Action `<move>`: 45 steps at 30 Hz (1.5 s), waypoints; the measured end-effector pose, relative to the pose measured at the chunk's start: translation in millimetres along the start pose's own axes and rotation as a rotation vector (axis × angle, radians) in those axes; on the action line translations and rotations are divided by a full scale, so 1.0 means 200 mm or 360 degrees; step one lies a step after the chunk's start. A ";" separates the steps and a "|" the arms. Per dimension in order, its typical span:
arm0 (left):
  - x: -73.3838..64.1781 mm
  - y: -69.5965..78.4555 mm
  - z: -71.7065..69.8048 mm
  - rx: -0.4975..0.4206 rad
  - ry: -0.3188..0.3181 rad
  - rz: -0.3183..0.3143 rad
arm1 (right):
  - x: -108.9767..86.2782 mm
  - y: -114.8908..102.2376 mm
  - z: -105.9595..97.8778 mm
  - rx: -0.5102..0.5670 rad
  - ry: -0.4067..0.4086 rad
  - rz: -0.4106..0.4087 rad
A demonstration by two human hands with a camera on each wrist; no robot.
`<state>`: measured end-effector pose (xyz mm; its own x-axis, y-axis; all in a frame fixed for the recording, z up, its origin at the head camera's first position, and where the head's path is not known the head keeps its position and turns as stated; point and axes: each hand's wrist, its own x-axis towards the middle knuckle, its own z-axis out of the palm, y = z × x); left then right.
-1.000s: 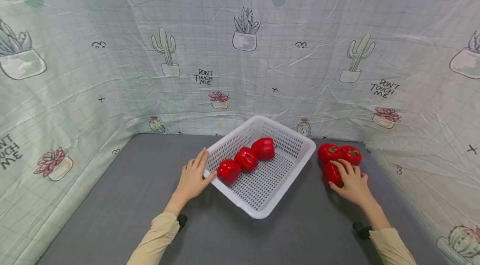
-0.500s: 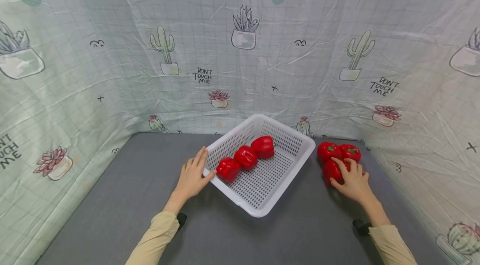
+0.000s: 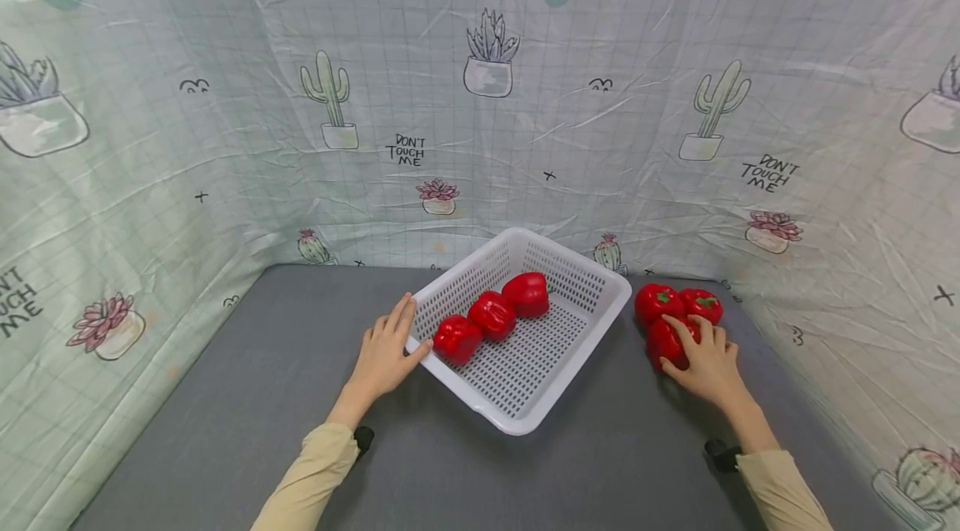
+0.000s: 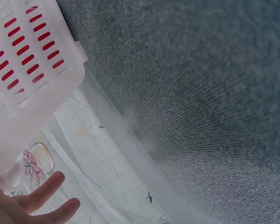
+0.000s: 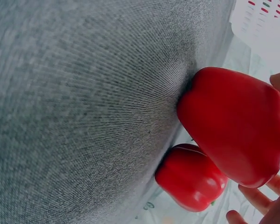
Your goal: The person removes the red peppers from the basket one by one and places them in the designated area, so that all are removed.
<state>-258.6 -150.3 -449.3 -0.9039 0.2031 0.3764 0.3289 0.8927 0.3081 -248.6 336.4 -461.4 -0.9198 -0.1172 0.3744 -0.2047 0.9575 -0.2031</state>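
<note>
A white plastic basket [image 3: 562, 381] with slotted walls stands angled mid-table, with three red bell peppers [image 3: 492, 316] in a diagonal row inside. My left hand [image 3: 382, 356] rests at its left corner, fingers fairly straight along the rim and thumb over the near edge. On the right, my right hand [image 3: 705, 364] holds a red bell pepper [image 5: 233, 126] from above, thumb on its left side and fingers curled over the far side. Behind that pepper sit two more, a left one [image 3: 657, 304] and a right one [image 3: 702, 306], both with green stems up.
The grey tabletop [image 3: 247, 398] extends around the basket. A pale curtain [image 3: 480, 131] printed with cacti closes off the back and both sides. Both right-hand back peppers stand near the far right corner of the table.
My right thumb and fingers have settled slightly around the front pepper, which has shifted a little. The left hand and basket stay put; the head view has tilted slightly.
</note>
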 end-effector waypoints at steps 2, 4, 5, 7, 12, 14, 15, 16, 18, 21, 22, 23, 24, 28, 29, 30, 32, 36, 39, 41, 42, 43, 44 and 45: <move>0.00 0.00 0.00 0.0000 -0.0003 -0.0001 | 0.00 0.00 0.00 -0.0009 0.0019 -0.0010; 0.00 0.00 0.00 0.0004 0.0002 0.0000 | 0.00 0.00 0.01 -0.0024 0.0033 -0.0020; 0.00 0.00 0.00 0.0002 0.0003 -0.0002 | 0.00 0.00 0.01 -0.0032 0.0040 -0.0023; 0.00 0.00 0.00 0.0004 0.0003 -0.0004 | -0.01 0.00 0.01 -0.0046 0.0048 -0.0029; 0.00 0.00 0.01 -0.0003 -0.0003 -0.0008 | -0.01 0.00 0.02 -0.0055 0.0048 -0.0026; 0.00 0.00 0.01 0.0000 -0.0005 -0.0007 | -0.01 0.00 0.02 -0.0061 0.0051 -0.0021; 0.00 0.00 0.01 0.0006 -0.0001 -0.0001 | -0.01 0.00 0.02 -0.0060 0.0052 -0.0019; 0.00 0.00 0.01 0.0009 -0.0003 0.0000 | -0.01 0.00 0.02 -0.0064 0.0055 -0.0017; 0.00 0.00 0.01 0.0013 -0.0002 0.0003 | -0.01 -0.01 0.01 -0.0065 0.0058 -0.0012; 0.00 0.00 0.01 0.0017 -0.0001 0.0005 | -0.01 -0.01 0.01 -0.0068 0.0058 -0.0004; 0.00 0.00 0.01 0.0014 -0.0004 0.0000 | -0.01 -0.01 0.01 -0.0070 0.0060 -0.0004; 0.00 0.00 0.01 0.0014 -0.0001 0.0000 | -0.01 -0.02 0.01 -0.0068 0.0060 -0.0004; 0.00 0.00 0.01 0.0014 0.0000 -0.0001 | -0.01 -0.02 0.01 -0.0069 0.0062 -0.0004; 0.00 0.00 0.01 0.0016 -0.0001 -0.0008 | -0.01 -0.02 0.01 -0.0065 0.0065 -0.0006; 0.00 0.00 0.01 0.0017 -0.0004 -0.0010 | -0.01 -0.01 0.01 -0.0064 0.0064 -0.0005; 0.00 0.00 0.01 0.0017 -0.0009 -0.0014 | -0.01 -0.01 0.01 -0.0064 0.0064 -0.0005; 0.00 0.00 0.01 0.0016 -0.0019 -0.0018 | -0.01 -0.01 0.01 -0.0074 0.0070 -0.0007; 0.00 0.00 0.01 0.0011 -0.0035 -0.0025 | -0.01 -0.03 0.00 -0.0074 0.0116 -0.0029; 0.00 0.00 0.01 0.0010 -0.0036 -0.0023 | -0.01 -0.05 -0.02 -0.0064 0.0160 -0.0048; 0.00 0.00 0.01 0.0010 -0.0038 -0.0029 | 0.00 -0.07 -0.04 -0.0067 0.0186 -0.0056; 0.01 0.00 0.01 0.0011 -0.0036 -0.0030 | 0.01 -0.09 -0.05 -0.0072 0.0197 -0.0059; 0.01 0.00 0.01 0.0013 -0.0033 -0.0028 | 0.02 -0.10 -0.07 -0.0072 0.0203 -0.0062; 0.01 0.00 0.01 0.0012 -0.0032 -0.0029 | 0.02 -0.12 -0.08 -0.0069 0.0209 -0.0067; 0.01 0.00 0.01 0.0014 -0.0027 -0.0024 | 0.03 -0.13 -0.09 -0.0067 0.0213 -0.0072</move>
<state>-260.3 -149.7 -450.4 -0.9134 0.1962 0.3567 0.3127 0.8992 0.3060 -242.2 315.1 -437.1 -0.8567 -0.1268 0.4999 -0.2279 0.9626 -0.1463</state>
